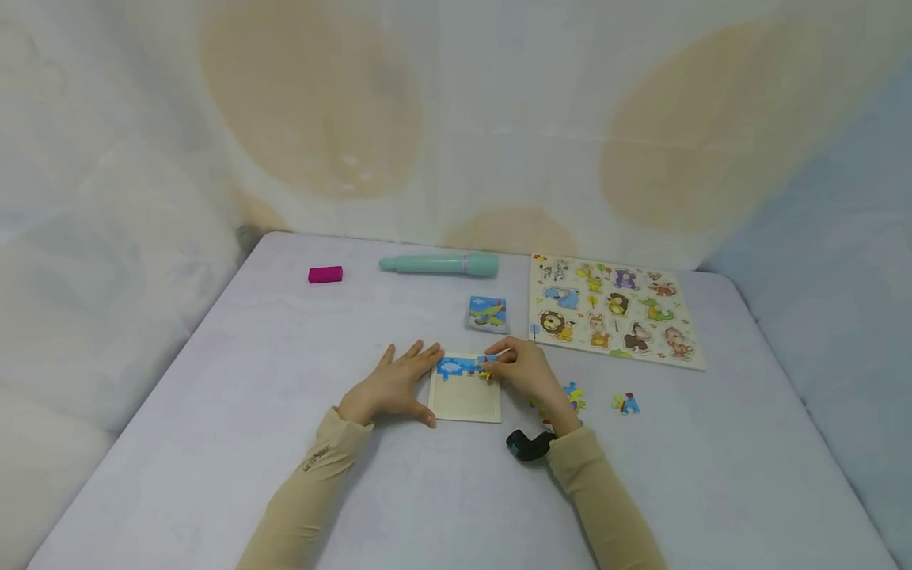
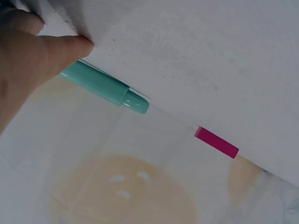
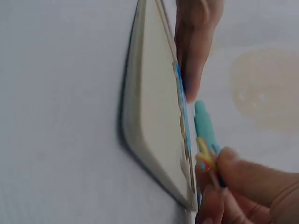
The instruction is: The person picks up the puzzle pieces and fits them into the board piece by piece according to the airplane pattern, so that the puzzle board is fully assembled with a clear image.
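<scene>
A square wooden puzzle board (image 1: 466, 400) lies on the table, with blue sky pieces (image 1: 456, 366) fitted along its far edge. My right hand (image 1: 526, 370) pinches a small puzzle piece (image 3: 205, 156), blue with yellow and red, between thumb and fingers at the board's far right corner. On the other side, my left hand (image 1: 399, 384) rests with spread, straight fingers, the fingertips at the board's far left corner and the thumb by its left edge. Loose puzzle pieces (image 1: 575, 396) lie partly hidden under my right forearm, and another small group of pieces (image 1: 627, 403) sits farther right.
Behind the board lies a small airplane picture puzzle (image 1: 488, 314). A large animal puzzle board (image 1: 606, 309) is at the back right. Along the back are a teal tube (image 1: 438, 264) and a magenta block (image 1: 325, 275). A black object (image 1: 529, 446) lies beside my right wrist.
</scene>
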`<state>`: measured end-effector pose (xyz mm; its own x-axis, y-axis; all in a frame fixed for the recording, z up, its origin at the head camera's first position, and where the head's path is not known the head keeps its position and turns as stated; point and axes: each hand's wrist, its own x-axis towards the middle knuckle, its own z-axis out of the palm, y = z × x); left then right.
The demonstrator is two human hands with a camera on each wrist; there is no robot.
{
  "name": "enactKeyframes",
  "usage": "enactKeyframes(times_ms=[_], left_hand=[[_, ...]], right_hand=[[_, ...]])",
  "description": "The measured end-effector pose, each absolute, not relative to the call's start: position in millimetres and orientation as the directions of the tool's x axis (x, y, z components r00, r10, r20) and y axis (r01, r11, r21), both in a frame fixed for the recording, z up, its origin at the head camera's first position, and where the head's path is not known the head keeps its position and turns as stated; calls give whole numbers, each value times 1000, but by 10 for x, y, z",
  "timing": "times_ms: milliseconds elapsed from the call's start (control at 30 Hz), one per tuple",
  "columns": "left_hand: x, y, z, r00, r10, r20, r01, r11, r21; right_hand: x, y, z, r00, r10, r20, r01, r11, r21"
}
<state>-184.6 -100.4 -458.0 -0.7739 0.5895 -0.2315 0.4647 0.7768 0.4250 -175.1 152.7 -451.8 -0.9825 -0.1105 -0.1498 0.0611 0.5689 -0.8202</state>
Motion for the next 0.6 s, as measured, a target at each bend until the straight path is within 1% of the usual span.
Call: enactKeyframes(times_ms=[133,367,500,600], left_hand=[[-1838,-1002,-4570,-773,587,-241,455,777,435],[-1834,-1005,-4583,-775,585,-241,452,779,435],[-1838,-1008,-4582,-777,580,-244,448,782,434],[-1845,-1006,-4584,-773,586,-244,451,778,438]], right_hand=[[-1773,1485,-4598,-990,-60,-130,69,596,-800],[-1765,1428,-4655,-996,-38,-78,26,724,-689],[-1749,1384,-4642,-996,-43,-73,16,749,-662],[-1735,1362,-4639,-997,-23,-69,28,755,-656]])
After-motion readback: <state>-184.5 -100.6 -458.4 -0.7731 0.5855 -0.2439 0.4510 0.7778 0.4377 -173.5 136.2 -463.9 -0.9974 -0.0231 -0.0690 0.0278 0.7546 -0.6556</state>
